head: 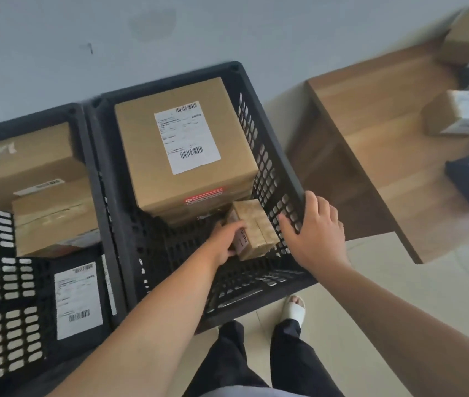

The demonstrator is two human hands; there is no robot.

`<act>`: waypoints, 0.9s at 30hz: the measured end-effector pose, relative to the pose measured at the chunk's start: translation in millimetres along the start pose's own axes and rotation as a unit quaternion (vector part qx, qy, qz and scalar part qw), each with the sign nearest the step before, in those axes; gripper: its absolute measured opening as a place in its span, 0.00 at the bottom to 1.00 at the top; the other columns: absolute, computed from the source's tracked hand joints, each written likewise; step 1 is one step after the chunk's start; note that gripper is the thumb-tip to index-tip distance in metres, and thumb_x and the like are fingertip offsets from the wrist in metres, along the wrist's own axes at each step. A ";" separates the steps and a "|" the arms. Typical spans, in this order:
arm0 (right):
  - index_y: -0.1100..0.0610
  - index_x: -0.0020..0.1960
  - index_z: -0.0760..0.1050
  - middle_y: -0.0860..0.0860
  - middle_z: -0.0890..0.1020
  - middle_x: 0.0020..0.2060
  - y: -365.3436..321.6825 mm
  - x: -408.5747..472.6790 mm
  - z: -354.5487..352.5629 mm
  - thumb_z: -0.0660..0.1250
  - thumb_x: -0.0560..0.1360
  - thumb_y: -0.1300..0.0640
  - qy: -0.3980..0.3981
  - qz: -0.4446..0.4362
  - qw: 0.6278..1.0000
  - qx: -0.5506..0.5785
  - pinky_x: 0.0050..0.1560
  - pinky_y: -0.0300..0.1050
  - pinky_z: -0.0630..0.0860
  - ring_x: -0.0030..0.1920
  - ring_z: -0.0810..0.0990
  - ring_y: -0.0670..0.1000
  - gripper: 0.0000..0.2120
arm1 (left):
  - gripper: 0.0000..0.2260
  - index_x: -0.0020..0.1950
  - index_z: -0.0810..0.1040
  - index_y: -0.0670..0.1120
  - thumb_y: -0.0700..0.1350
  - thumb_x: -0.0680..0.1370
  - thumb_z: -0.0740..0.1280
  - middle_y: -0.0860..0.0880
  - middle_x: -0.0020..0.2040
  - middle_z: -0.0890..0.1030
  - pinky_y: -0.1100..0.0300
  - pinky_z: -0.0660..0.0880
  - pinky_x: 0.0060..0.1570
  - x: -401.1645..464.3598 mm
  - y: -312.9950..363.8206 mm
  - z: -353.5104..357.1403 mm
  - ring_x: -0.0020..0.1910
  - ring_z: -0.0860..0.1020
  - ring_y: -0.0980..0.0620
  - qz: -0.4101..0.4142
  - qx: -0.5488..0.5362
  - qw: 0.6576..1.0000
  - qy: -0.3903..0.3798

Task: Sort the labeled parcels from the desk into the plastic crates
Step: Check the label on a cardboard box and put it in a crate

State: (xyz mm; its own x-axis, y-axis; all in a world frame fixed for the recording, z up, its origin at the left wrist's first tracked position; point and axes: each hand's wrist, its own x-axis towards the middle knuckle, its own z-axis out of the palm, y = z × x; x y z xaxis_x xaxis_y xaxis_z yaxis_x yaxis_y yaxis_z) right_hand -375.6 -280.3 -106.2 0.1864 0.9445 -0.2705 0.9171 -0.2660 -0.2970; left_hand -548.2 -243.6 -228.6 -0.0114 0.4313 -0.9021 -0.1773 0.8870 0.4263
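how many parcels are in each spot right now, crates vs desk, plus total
Right crate: 2, the large box and the small box held by the left hand
Left crate: 3
Desk: 3 boxes in view
Total: 8

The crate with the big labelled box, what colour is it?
Black, with a perforated grid wall; the crate shows in the head view.
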 end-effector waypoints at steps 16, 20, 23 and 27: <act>0.52 0.77 0.59 0.51 0.73 0.72 1.5 1.2 1.1 0.62 0.79 0.36 -0.002 0.011 0.999 0.046 0.70 0.60 0.73 0.71 0.71 0.56 0.33 | 0.25 0.77 0.67 0.59 0.50 0.81 0.69 0.47 0.71 0.74 0.30 0.74 0.62 29.5 -14.4 39.8 0.69 0.73 0.39 0.007 -0.083 0.996 -0.018; 0.51 0.77 0.59 0.50 0.74 0.72 1.4 1.6 0.4 0.62 0.79 0.36 -0.006 0.012 0.999 0.053 0.69 0.60 0.74 0.71 0.72 0.56 0.33 | 0.26 0.78 0.66 0.59 0.51 0.81 0.69 0.50 0.72 0.73 0.29 0.71 0.66 33.5 -14.0 34.4 0.72 0.71 0.41 0.002 -0.042 0.999 -0.025; 0.51 0.78 0.59 0.50 0.73 0.73 1.2 0.9 -0.7 0.61 0.79 0.36 -0.012 0.013 0.998 0.056 0.71 0.60 0.72 0.72 0.70 0.56 0.33 | 0.26 0.78 0.66 0.59 0.52 0.81 0.69 0.48 0.74 0.72 0.31 0.72 0.65 35.6 -14.5 32.2 0.72 0.71 0.41 0.007 -0.036 0.999 -0.030; 0.51 0.78 0.58 0.50 0.73 0.72 1.0 1.1 -1.0 0.61 0.80 0.36 -0.012 0.011 0.999 0.051 0.71 0.60 0.73 0.71 0.71 0.56 0.33 | 0.26 0.80 0.62 0.58 0.54 0.83 0.65 0.50 0.77 0.70 0.31 0.70 0.68 33.2 -11.2 35.9 0.74 0.69 0.42 0.018 0.039 0.999 -0.018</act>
State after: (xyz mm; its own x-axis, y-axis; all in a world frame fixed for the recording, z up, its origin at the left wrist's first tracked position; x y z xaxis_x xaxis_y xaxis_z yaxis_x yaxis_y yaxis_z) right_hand -374.1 -279.4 -105.9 0.1959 0.9340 -0.2987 0.8719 -0.3054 -0.3829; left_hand -511.3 -233.2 -261.0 0.0195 0.4676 -0.8837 -0.1005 0.8803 0.4636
